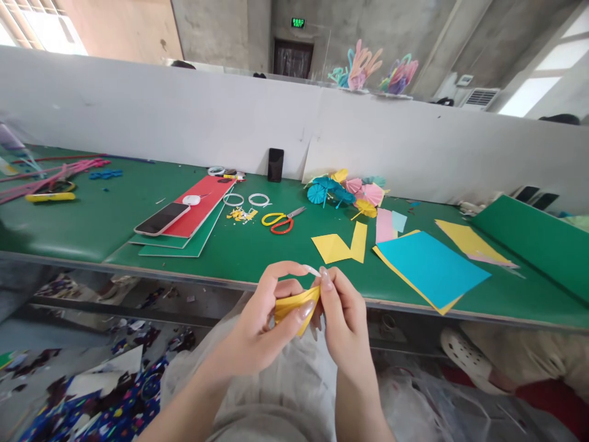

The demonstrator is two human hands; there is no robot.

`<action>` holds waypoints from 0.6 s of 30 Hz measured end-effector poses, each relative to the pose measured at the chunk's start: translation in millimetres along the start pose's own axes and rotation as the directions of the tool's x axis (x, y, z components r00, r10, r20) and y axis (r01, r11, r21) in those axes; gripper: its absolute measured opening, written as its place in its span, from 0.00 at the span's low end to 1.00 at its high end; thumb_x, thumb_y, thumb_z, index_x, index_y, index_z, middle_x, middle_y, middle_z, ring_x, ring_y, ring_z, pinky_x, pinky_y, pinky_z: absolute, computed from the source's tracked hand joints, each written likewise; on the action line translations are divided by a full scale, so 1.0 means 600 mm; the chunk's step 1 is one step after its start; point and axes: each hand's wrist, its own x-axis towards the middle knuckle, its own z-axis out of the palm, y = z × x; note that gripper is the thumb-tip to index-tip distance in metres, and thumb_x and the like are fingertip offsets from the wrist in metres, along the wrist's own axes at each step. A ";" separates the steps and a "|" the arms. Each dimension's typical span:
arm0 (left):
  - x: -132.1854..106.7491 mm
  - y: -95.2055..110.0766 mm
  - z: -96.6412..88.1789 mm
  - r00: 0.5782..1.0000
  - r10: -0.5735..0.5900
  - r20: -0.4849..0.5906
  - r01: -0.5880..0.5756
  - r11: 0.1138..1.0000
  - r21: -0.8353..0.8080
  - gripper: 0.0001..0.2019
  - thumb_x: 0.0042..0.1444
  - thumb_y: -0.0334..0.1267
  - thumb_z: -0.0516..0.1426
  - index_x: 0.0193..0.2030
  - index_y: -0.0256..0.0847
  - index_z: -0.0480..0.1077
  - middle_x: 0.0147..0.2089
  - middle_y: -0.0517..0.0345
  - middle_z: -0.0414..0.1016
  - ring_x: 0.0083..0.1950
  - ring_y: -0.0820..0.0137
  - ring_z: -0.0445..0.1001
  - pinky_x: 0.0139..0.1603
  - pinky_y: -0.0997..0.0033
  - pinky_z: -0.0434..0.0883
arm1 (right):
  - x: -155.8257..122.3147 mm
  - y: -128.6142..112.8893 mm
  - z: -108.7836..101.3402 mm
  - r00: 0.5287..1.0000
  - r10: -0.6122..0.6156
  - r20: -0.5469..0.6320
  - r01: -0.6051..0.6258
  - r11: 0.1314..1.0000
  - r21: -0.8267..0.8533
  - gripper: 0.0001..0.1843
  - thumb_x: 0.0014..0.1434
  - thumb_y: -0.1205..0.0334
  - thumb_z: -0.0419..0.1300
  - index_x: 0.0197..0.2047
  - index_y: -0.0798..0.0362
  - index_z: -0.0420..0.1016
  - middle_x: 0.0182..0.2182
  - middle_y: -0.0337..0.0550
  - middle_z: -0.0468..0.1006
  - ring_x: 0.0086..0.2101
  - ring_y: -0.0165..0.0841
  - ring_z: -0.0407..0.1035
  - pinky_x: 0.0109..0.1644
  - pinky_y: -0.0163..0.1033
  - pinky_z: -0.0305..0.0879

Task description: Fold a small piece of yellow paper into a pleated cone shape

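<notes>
A folded piece of yellow paper (297, 302) is held in front of my lap, just off the table's near edge. My left hand (271, 313) wraps round it, with the thumb laid along its side. At its right end, my right hand (343, 301) pinches the paper's tip between thumb and fingers. Scissors (283, 220) with yellow and red handles lie on the table beyond my hands. Two flat yellow paper pieces (331, 248) are right of them. Small paper umbrellas (343, 191) in blue, pink and yellow are heaped by the white partition.
Blue paper (432, 267) covers a yellow sheet at the right. On the left, a phone (163, 219) rests on red and green boards (202, 196); tape rings (259, 199) and yellow scraps (242, 214) are nearby. Another phone (275, 165) leans on the white partition (184, 116).
</notes>
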 end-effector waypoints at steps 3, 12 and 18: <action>0.000 0.003 0.000 1.000 -0.012 0.003 0.012 1.000 0.011 0.12 0.64 0.37 0.50 0.52 0.52 0.54 0.29 0.66 0.56 0.25 0.79 0.58 0.24 0.81 0.57 | 0.001 -0.004 0.001 1.000 0.026 0.001 -0.026 1.000 0.003 0.19 0.67 0.53 0.46 0.26 0.51 0.57 0.15 0.30 0.58 0.15 0.24 0.54 0.18 0.29 0.52; 0.004 0.010 0.005 0.999 -0.036 -0.007 0.036 0.999 0.006 0.12 0.63 0.35 0.50 0.52 0.50 0.54 0.29 0.67 0.58 0.25 0.80 0.59 0.23 0.81 0.57 | 0.003 -0.012 0.002 0.996 0.084 -0.019 -0.082 0.993 0.085 0.18 0.67 0.53 0.46 0.26 0.51 0.60 0.14 0.30 0.60 0.15 0.24 0.57 0.19 0.29 0.56; 0.005 0.007 0.005 0.999 -0.048 -0.026 0.048 0.999 0.023 0.13 0.63 0.35 0.50 0.52 0.50 0.53 0.29 0.66 0.59 0.26 0.79 0.61 0.25 0.80 0.59 | 0.000 -0.007 0.003 0.993 0.110 -0.038 -0.103 0.984 0.143 0.19 0.67 0.52 0.46 0.27 0.51 0.61 0.14 0.31 0.61 0.15 0.25 0.57 0.19 0.30 0.56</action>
